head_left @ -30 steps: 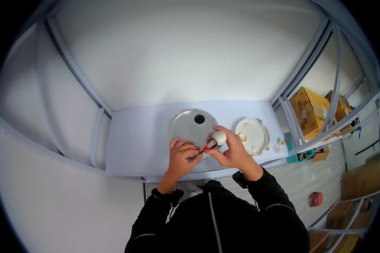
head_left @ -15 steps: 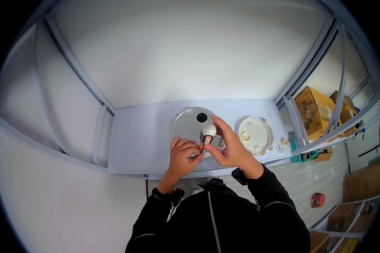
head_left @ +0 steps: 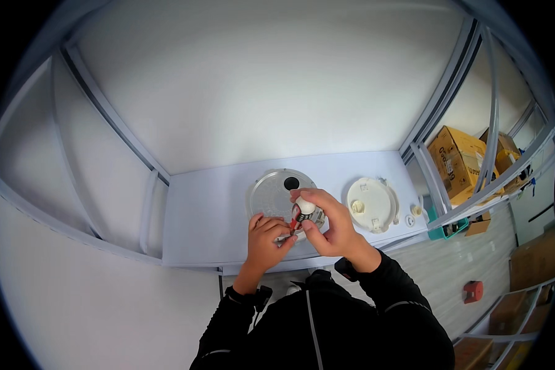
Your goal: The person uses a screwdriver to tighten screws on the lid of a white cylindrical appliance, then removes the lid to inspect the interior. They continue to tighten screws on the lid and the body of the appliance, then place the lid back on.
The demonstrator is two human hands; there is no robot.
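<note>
My right hand (head_left: pixel 332 227) is closed round a hand tool (head_left: pixel 301 213) with a white rounded end and a red and black body, which looks like a powered screwdriver. It tilts, its narrow end pointing down toward the tips of my left fingers. My left hand (head_left: pixel 266 245) has its fingers curled close to that narrow end, over the near edge of a round grey disc (head_left: pixel 267 194). Whether it pinches some small part is hidden. On the far side of the disc sits a black round spot (head_left: pixel 291 183). My hands cover the disc's near right portion.
Right of the disc lies a round white shell (head_left: pixel 379 203), with a cream cup-shaped piece (head_left: pixel 358 206) inside. Beside it are a small white ring (head_left: pixel 410 221) and another cream piece (head_left: pixel 417 210). Grey frame posts flank the table (head_left: pixel 197 209). Cardboard boxes (head_left: pixel 456 163) and a teal bin (head_left: pixel 444 228) stand further right.
The tool has tipped over, its white end now leaning right and partly under my right fingers. My right hand has closed further over it. The left hand stays near the disc's edge.
</note>
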